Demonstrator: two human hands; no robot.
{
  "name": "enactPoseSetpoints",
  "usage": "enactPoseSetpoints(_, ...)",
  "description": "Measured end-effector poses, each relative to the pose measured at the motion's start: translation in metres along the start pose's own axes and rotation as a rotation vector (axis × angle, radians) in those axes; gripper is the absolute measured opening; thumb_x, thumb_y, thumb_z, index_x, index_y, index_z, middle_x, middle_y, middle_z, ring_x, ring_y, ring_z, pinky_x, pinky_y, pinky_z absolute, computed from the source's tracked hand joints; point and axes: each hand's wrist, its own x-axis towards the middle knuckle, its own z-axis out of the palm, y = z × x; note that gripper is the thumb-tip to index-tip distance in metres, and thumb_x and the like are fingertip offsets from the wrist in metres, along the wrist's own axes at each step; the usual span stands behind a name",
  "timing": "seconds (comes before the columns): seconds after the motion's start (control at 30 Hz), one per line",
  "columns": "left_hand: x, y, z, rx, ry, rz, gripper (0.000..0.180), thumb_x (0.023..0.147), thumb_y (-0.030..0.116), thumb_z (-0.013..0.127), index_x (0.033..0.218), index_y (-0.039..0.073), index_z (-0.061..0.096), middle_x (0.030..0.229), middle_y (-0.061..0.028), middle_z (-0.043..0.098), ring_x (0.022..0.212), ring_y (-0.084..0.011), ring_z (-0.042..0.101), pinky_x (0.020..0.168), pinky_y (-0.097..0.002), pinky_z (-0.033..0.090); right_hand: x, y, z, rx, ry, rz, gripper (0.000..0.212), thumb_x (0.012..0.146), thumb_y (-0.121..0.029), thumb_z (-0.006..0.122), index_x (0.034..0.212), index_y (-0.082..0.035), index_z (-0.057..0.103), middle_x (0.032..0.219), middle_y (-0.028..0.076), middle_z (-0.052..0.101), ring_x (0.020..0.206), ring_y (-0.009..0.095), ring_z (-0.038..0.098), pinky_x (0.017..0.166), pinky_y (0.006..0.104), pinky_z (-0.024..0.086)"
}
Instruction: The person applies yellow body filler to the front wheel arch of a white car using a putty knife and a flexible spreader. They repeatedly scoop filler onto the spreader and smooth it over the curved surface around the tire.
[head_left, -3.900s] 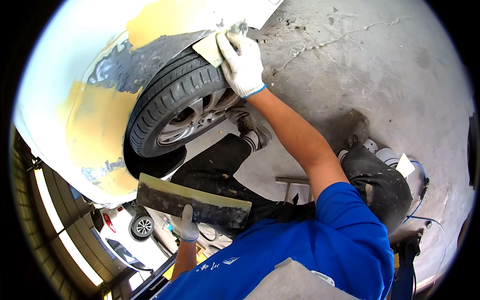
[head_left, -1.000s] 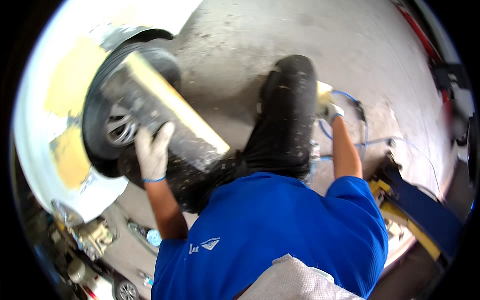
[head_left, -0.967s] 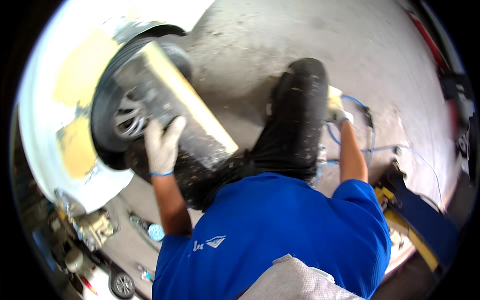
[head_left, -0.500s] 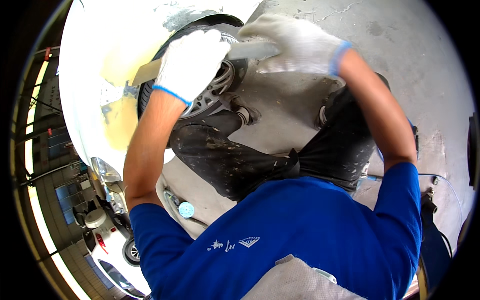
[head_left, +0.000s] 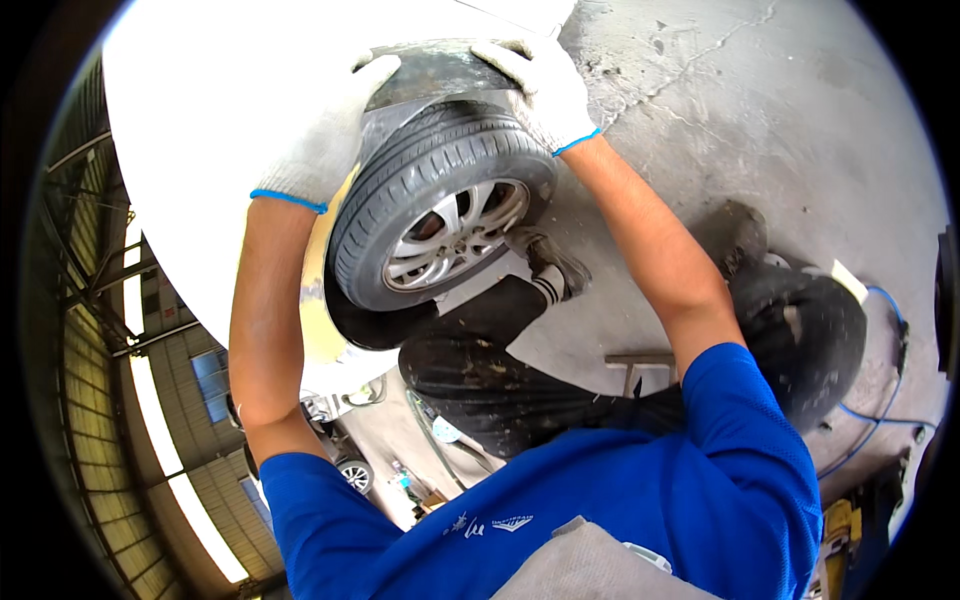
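Observation:
A flat, flexible-looking strip (head_left: pixel 440 72), dark grey with a scuffed face, spans between my two gloved hands above the car wheel. My left hand (head_left: pixel 318 125) grips its left end with the thumb along the edge, against the glaring white car body (head_left: pixel 190 130). On the opposite end, my right hand (head_left: pixel 545 92) is closed with fingertips over the strip. Under it sits the tyre (head_left: pixel 385 225) with a silver alloy rim (head_left: pixel 455 235). A pale yellow patch (head_left: pixel 322 320) shows on the panel beside the wheel arch. What lies behind the strip is hidden.
My knees straddle a small stool (head_left: pixel 640 359) on the grey concrete floor (head_left: pixel 700 120). A blue hose (head_left: pixel 880 420) lies at the right. Below the left side of the car are a round-pad tool (head_left: pixel 447 430) and another car's wheel (head_left: pixel 355 475).
My view and body have shifted, bringing the wheel more fully into sight. Both hands have the strip over the wheel arch; the right hand, blurred before, now grips its end steadily.

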Motion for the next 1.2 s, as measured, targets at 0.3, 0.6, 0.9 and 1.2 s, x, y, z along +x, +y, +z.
enactPoseSetpoints(0.3, 0.049, 0.019, -0.006, 0.323, -0.107, -0.018, 0.047, 0.086, -0.004, 0.058, 0.128, 0.014, 0.067, 0.125, -0.0063, 0.065, 0.113, -0.0280, 0.062, 0.096, -0.0403, 0.055, 0.019, 0.034, 0.036, 0.169, -0.003, 0.112, 0.072, 0.069, 0.008, 0.056, 0.133, -0.021, 0.066, 0.124, 0.007, 0.066, 0.109, 0.031, 0.065, 0.093, 0.0371, 0.055)
enactPoseSetpoints(0.6, 0.047, 0.024, -0.004, 0.288, -0.131, -0.074, 0.047, 0.085, -0.002, 0.064, 0.127, 0.018, 0.068, 0.124, -0.0039, 0.067, 0.111, -0.0269, 0.063, 0.095, -0.0416, 0.054, 0.017, 0.039, 0.036, 0.169, -0.019, 0.069, 0.055, 0.075, 0.004, 0.057, 0.123, -0.021, 0.071, 0.112, 0.003, 0.067, 0.100, 0.028, 0.060, 0.090, 0.0402, 0.048)
enactPoseSetpoints(0.9, 0.052, 0.018, 0.001, 0.345, -0.059, -0.047, 0.047, 0.085, -0.002, 0.063, 0.127, 0.019, 0.069, 0.125, -0.0042, 0.067, 0.113, -0.0275, 0.063, 0.096, -0.0428, 0.054, 0.030, 0.036, 0.037, 0.112, 0.052, 0.057, 0.060, 0.074, 0.005, 0.059, 0.125, -0.024, 0.070, 0.117, 0.003, 0.067, 0.107, 0.028, 0.060, 0.096, 0.0416, 0.048)
enactPoseSetpoints(1.2, 0.061, 0.019, 0.002, 0.391, -0.120, -0.106, 0.062, 0.081, -0.005, 0.065, 0.134, 0.027, 0.066, 0.130, -0.0011, 0.064, 0.120, -0.0243, 0.060, 0.106, -0.0408, 0.052, 0.027, 0.044, 0.035, 0.115, 0.019, 0.074, 0.068, 0.069, 0.008, 0.059, 0.126, -0.027, 0.070, 0.114, 0.003, 0.066, 0.104, 0.029, 0.059, 0.093, 0.0415, 0.048)
